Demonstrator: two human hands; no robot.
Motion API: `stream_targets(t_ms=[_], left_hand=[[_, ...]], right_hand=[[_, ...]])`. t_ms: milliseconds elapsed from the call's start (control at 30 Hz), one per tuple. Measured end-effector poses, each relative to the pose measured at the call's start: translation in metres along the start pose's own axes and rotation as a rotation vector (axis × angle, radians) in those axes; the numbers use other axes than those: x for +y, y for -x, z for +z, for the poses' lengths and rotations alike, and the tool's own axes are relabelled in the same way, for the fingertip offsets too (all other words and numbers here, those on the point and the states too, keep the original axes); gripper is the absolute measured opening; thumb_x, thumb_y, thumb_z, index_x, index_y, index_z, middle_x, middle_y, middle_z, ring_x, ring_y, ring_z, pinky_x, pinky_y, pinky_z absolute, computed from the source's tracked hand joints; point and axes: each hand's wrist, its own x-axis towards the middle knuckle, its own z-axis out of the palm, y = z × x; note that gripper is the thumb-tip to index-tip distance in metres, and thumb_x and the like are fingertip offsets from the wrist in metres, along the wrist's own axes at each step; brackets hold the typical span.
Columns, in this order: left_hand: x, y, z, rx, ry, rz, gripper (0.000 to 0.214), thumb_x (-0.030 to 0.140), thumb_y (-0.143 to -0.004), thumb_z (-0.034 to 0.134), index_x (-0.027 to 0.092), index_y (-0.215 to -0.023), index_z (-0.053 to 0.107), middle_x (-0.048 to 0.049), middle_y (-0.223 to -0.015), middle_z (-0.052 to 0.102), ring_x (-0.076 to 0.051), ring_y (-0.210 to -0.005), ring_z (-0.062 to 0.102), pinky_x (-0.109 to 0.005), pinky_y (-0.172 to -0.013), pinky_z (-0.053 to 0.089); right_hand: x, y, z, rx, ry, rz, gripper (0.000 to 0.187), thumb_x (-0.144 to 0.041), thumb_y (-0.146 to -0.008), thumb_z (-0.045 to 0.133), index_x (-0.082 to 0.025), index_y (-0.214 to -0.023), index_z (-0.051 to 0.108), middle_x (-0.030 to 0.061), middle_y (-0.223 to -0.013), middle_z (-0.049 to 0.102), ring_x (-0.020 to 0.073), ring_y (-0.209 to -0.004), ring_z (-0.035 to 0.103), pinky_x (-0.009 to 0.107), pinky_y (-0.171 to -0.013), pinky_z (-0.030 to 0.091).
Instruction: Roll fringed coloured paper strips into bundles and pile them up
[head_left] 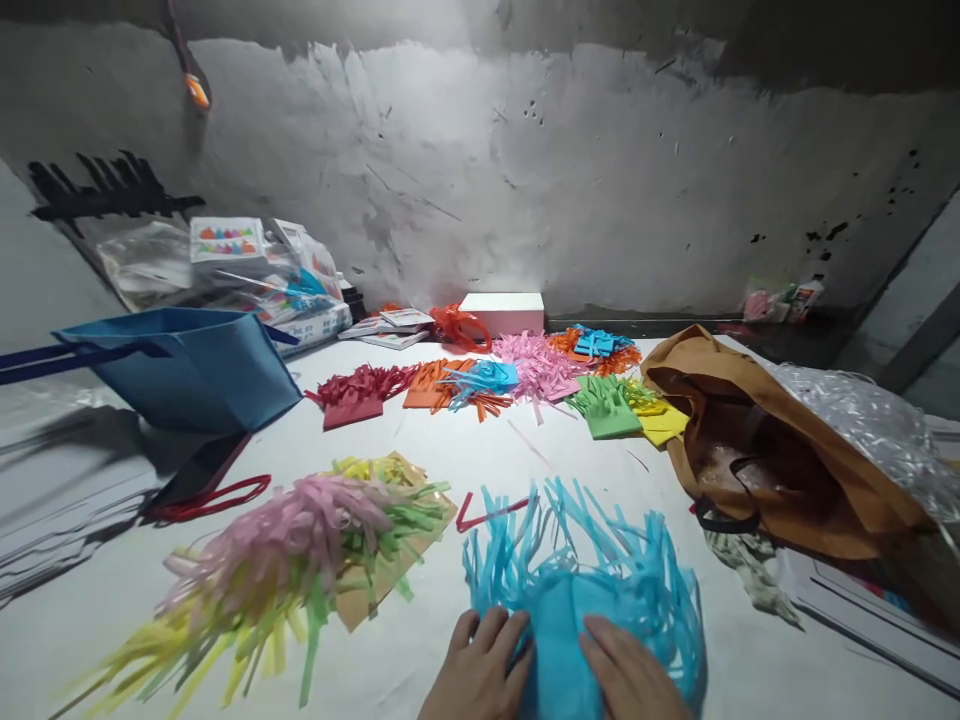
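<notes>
A blue tissue-paper tassel (570,640) with a fringe of cut strips lies unfolded in front of me at the table's near edge. My left hand (484,665) has its bent fingers closed at the left edge of its uncut part. Flat on the right side of the same paper rests my right hand (630,670), fingers stretched out. To the left is a pile of pink tassels (322,530) with yellow and green strips, partly over brown cardboard (405,555). Just beyond the blue fringe lies a thin red cord (491,512).
Folded tassels line the back, including dark red (352,410), green (606,410) and yellow (664,422) ones. A blue bag (195,370) stands at left, a brown bag (795,480) lies open at right. Behind are a white-topped box (502,312) and the wall.
</notes>
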Motion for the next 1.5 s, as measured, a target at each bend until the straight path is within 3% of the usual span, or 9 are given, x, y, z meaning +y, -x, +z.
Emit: stream_targets(t_ms=[100,233,400,533,800,867,967,1133,1500], left_hand=[[0.014,-0.024,-0.013,-0.099,0.153,-0.039,0.019,0.035,-0.095,0.060,0.021,-0.102,0.071,-0.0062,-0.116,0.074,-0.026,-0.104,0.064,-0.039,-0.091,0.051],[0.019,-0.065,-0.017,-0.319,0.448,-0.064,0.046,0.031,-0.103,0.049,0.016,-0.146,0.049,-0.0115,-0.148,0.057,-0.026,-0.137,0.052,-0.041,-0.113,0.046],[0.001,-0.073,0.001,-0.567,0.331,-0.211,0.063,0.048,-0.098,0.056,0.023,-0.154,0.041,-0.0111,-0.159,0.044,-0.033,-0.146,0.041,-0.056,-0.118,0.036],[-0.023,-0.048,0.014,-0.566,0.173,-0.414,0.067,0.048,-0.098,0.055,0.014,-0.154,0.042,-0.0234,-0.160,0.035,-0.045,-0.144,0.040,-0.066,-0.105,0.044],[-0.086,0.003,0.002,-0.347,0.088,-0.425,0.044,0.044,-0.101,0.047,0.018,-0.131,0.065,-0.0207,-0.144,0.059,-0.039,-0.134,0.054,-0.061,-0.107,0.046],[-0.078,0.000,-0.016,-0.274,0.112,-0.407,0.036,0.040,-0.102,0.046,0.020,-0.124,0.067,-0.0178,-0.134,0.066,-0.035,-0.122,0.062,-0.054,-0.101,0.053],[-0.041,-0.017,-0.037,-0.153,0.255,-0.267,0.024,0.029,-0.101,0.052,0.024,-0.121,0.064,-0.0116,-0.122,0.071,-0.029,-0.112,0.065,-0.047,-0.094,0.057],[0.015,-0.037,-0.022,-0.313,0.400,-0.023,0.031,0.018,-0.094,0.064,0.022,-0.125,0.060,-0.0077,-0.129,0.069,-0.030,-0.113,0.062,-0.048,-0.093,0.056],[0.011,-0.016,-0.022,-0.216,0.686,-0.198,0.019,0.005,-0.095,0.054,0.022,-0.097,0.061,-0.0018,-0.100,0.073,-0.021,-0.090,0.061,-0.033,-0.079,0.049]], right_hand=[[-0.017,-0.018,0.023,-0.052,-0.029,0.027,0.042,-0.011,-0.089,0.046,-0.021,-0.124,0.066,0.0047,-0.130,0.070,0.0186,-0.114,0.069,0.027,-0.095,0.056],[-0.027,-0.022,0.041,-0.084,0.009,0.201,0.051,-0.020,-0.090,0.049,-0.015,-0.140,0.055,0.0128,-0.136,0.064,0.0270,-0.120,0.065,0.039,-0.097,0.056],[-0.029,-0.018,0.042,-0.116,0.064,0.325,0.047,-0.035,-0.094,0.051,-0.017,-0.136,0.059,0.0182,-0.144,0.057,0.0433,-0.126,0.058,0.066,-0.099,0.047],[-0.004,-0.012,0.032,-0.223,0.179,0.401,0.075,-0.069,-0.093,0.045,-0.013,-0.141,0.055,0.0241,-0.145,0.054,0.0468,-0.119,0.062,0.074,-0.093,0.045],[0.093,0.046,-0.034,-0.072,0.335,0.468,0.052,-0.051,-0.103,0.035,-0.013,-0.111,0.070,0.0198,-0.114,0.073,0.0344,-0.094,0.073,0.048,-0.072,0.057],[0.089,0.040,-0.057,0.018,0.286,0.467,0.042,-0.044,-0.103,0.041,-0.013,-0.109,0.068,0.0167,-0.107,0.074,0.0316,-0.093,0.072,0.046,-0.080,0.056],[0.057,0.012,-0.071,-0.018,0.028,0.082,0.025,-0.023,-0.102,0.045,-0.019,-0.110,0.068,0.0062,-0.108,0.077,0.0217,-0.101,0.072,0.035,-0.092,0.053],[0.011,-0.018,-0.050,-0.094,-0.099,0.006,0.028,-0.026,-0.103,0.047,-0.020,-0.117,0.070,0.0014,-0.119,0.074,0.0181,-0.108,0.071,0.030,-0.096,0.053],[0.005,-0.012,-0.046,-0.134,-0.341,0.093,0.021,-0.018,-0.100,0.050,-0.022,-0.106,0.070,0.0027,-0.103,0.077,0.0184,-0.101,0.073,0.031,-0.093,0.057]])
